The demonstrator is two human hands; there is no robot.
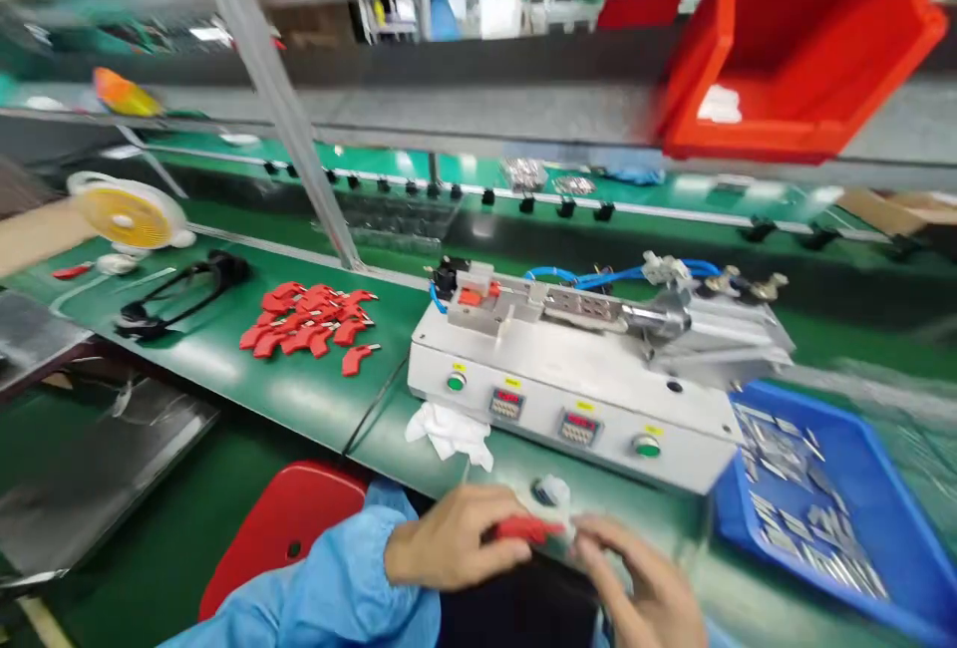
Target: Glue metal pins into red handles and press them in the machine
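My left hand (468,536) is closed round a red plastic handle (527,528) at the front edge of the bench. The handle's narrow end points right, towards my right hand (647,583). There the thumb and forefinger are drawn together in a pinch close to that end; blur hides what they hold, if anything. Just beyond both hands lies a small dark item with a clear, whitish wad (551,490). A white machine (575,379) with green buttons and red digital displays stands behind, a red piece (478,295) seated in its left fixture.
Red handles with metal tips (306,317) lie piled at left, near black headphones (183,294) and a yellow-white fan (131,214). A white cloth (451,434) lies before the machine. At right is a blue tray (889,498) of metal parts; overhead hangs a red bin (799,120).
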